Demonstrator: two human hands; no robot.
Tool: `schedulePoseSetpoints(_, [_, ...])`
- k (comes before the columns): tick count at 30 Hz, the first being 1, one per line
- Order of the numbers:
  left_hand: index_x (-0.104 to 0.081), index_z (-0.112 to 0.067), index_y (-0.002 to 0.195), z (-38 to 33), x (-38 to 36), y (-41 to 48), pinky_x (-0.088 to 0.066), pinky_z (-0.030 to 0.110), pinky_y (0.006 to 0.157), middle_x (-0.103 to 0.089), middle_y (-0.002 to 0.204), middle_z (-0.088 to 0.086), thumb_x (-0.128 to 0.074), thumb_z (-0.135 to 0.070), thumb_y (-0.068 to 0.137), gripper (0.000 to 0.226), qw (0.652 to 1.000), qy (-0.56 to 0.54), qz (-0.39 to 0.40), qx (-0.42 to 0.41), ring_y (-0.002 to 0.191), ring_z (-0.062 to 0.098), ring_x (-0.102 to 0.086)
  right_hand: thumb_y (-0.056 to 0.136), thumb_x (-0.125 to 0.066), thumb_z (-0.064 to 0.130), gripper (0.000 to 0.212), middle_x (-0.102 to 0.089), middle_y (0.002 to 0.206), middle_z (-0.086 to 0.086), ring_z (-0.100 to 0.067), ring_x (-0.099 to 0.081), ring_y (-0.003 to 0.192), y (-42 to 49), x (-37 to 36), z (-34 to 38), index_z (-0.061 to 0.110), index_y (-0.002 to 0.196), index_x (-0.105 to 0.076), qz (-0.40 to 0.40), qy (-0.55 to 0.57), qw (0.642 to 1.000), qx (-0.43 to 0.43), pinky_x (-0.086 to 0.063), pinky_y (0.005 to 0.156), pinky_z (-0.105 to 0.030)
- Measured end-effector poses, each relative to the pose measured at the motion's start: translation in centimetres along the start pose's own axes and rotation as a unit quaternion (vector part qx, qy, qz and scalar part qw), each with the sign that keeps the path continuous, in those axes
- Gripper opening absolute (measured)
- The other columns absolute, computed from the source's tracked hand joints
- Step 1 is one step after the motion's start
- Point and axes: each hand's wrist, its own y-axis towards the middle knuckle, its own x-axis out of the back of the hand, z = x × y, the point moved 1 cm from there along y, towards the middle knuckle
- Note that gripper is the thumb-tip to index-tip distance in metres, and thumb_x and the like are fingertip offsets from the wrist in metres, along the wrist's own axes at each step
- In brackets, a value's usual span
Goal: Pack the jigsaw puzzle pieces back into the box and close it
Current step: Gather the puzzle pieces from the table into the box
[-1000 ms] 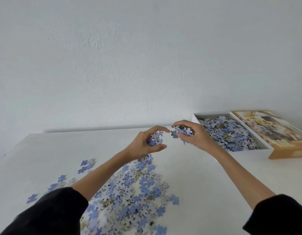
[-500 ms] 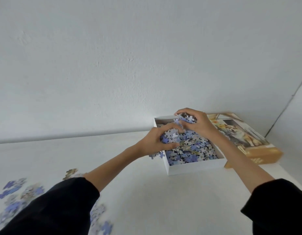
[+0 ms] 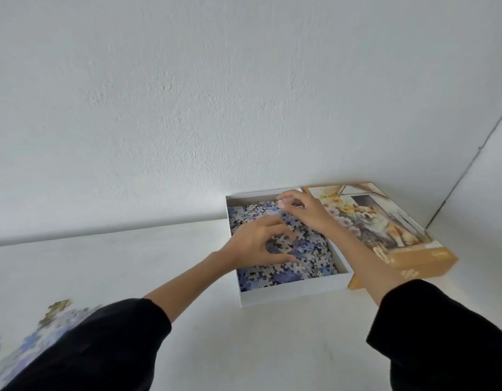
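Left hand point(image 3: 258, 244), fingers spread and loosely curled, and right hand point(image 3: 306, 213), fingers bunched with pinch unconfirmed, sit over the far-right box point(image 3: 295, 292), apparently depositing pieces; lid point(image 3: 385, 230) lies alongside, loose pieces point(image 3: 46, 334) near left.

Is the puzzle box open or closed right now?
Open. The box shows its puzzle pieces uncovered under the left hand and right hand; the lid lies beside it.

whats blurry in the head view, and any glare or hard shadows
Head view: loose pieces at lower left are motion-blurred; the box and lid look fairly sharp; light is soft and even, no glare, only faint shadows.
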Motion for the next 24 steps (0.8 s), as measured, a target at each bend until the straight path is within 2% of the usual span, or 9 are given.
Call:
schedulePoseSetpoints(3, [-0.066, -0.024, 0.103, 0.0, 0.2, -0.6, -0.051, 0.029, 0.072, -0.064, 0.103, -0.009, -0.053, -0.056, 0.083, 0.04, 1.0, 0.011, -0.02, -0.014, 0.093, 0.008, -0.059, 0.089, -0.052, 0.038, 0.026, -0.063, 0.104, 0.012, 0.004, -0.051, 0.096, -0.4, -0.3, 0.1, 0.022, 0.106, -0.064, -0.013, 0.011, 1.0, -0.002, -0.023, 0.1, -0.017])
schedulePoseSetpoints(4, [-0.067, -0.023, 0.103, 0.0, 0.4, -0.7, -0.051, 0.029, 0.073, -0.066, 0.102, -0.008, -0.051, -0.053, 0.085, 0.039, 0.999, 0.01, -0.026, -0.021, 0.093, 0.009, -0.06, 0.09, -0.052, 0.038, 0.027, -0.063, 0.105, 0.012, 0.004, -0.051, 0.096, -0.5, -0.4, 0.1, 0.02, 0.105, -0.065, -0.02, 0.011, 1.0, -0.001, -0.025, 0.099, -0.017])
schedulePoseSetpoints(6, [-0.067, -0.02, 0.103, -0.2, 0.8, -1.1, -0.05, 0.028, 0.082, -0.068, 0.104, -0.005, -0.047, -0.047, 0.089, 0.037, 0.999, -0.021, -0.023, -0.022, 0.101, 0.011, -0.061, 0.089, -0.054, 0.037, 0.023, -0.064, 0.1, 0.016, 0.004, -0.056, 0.094, -0.6, -0.4, 0.4, 0.022, 0.102, -0.066, -0.039, 0.01, 0.999, 0.003, -0.028, 0.105, -0.027])
schedulePoseSetpoints(9, [-0.066, -0.015, 0.105, -0.1, 1.3, -1.3, -0.046, 0.028, 0.094, -0.068, 0.108, -0.002, -0.044, -0.036, 0.095, 0.032, 0.991, -0.13, 0.003, 0.007, 0.112, 0.01, -0.058, 0.088, -0.058, 0.033, 0.014, -0.065, 0.092, 0.02, 0.004, -0.059, 0.089, -0.5, -0.3, 1.0, 0.025, 0.095, -0.067, -0.073, 0.023, 0.997, 0.013, -0.038, 0.102, -0.041])
schedulePoseSetpoints(11, [-0.068, -0.011, 0.104, -0.2, 1.5, -1.4, -0.048, 0.022, 0.089, -0.069, 0.1, -0.001, -0.048, -0.021, 0.096, 0.023, 0.979, -0.2, -0.006, 0.033, 0.097, 0.006, -0.063, 0.088, -0.059, 0.028, 0.009, -0.068, 0.092, 0.013, -0.004, -0.062, 0.092, -0.6, -0.2, 1.8, 0.027, 0.093, -0.066, -0.098, 0.029, 0.995, 0.013, -0.045, 0.095, -0.04])
schedulePoseSetpoints(13, [-0.068, -0.006, 0.101, -0.3, 1.8, -1.3, -0.05, 0.018, 0.086, -0.069, 0.095, 0.0, -0.051, -0.005, 0.092, 0.019, 0.975, -0.216, -0.027, 0.045, 0.09, 0.005, -0.064, 0.088, -0.059, 0.024, 0.009, -0.069, 0.092, 0.007, -0.004, -0.063, 0.091, -0.8, -0.2, 2.7, 0.026, 0.093, -0.066, -0.102, 0.035, 0.994, 0.009, -0.048, 0.093, -0.037])
schedulePoseSetpoints(17, [-0.07, -0.005, 0.097, -0.4, 2.2, -1.6, -0.052, 0.019, 0.081, -0.071, 0.095, 0.003, -0.051, 0.001, 0.089, 0.021, 0.978, -0.202, -0.021, 0.04, 0.085, 0.001, -0.063, 0.087, -0.061, 0.024, 0.009, -0.067, 0.089, 0.017, 0.004, -0.06, 0.086, -1.3, -0.7, 3.4, 0.028, 0.093, -0.065, -0.086, 0.002, 0.996, 0.007, -0.043, 0.097, -0.037])
schedulePoseSetpoints(21, [-0.07, -0.007, 0.095, -0.5, 2.7, -2.4, -0.051, 0.014, 0.072, -0.071, 0.095, 0.004, -0.052, 0.0, 0.09, 0.021, 0.985, -0.168, 0.017, 0.032, 0.085, 0.004, -0.063, 0.088, -0.06, 0.021, 0.011, -0.067, 0.092, 0.009, 0.003, -0.06, 0.085, -2.2, -1.2, 4.2, 0.023, 0.097, -0.066, -0.067, 0.008, 0.998, -0.009, -0.046, 0.083, -0.019])
schedulePoseSetpoints(24, [-0.07, -0.007, 0.097, -0.5, 3.2, -3.4, -0.047, 0.009, 0.072, -0.07, 0.095, 0.003, -0.052, 0.001, 0.089, 0.021, 0.988, -0.151, 0.023, 0.02, 0.083, 0.002, -0.06, 0.088, -0.059, 0.022, 0.014, -0.068, 0.091, 0.007, 0.003, -0.06, 0.084, -2.7, -1.6, 4.6, 0.023, 0.1, -0.066, -0.056, -0.012, 0.998, -0.008, -0.039, 0.071, -0.002])
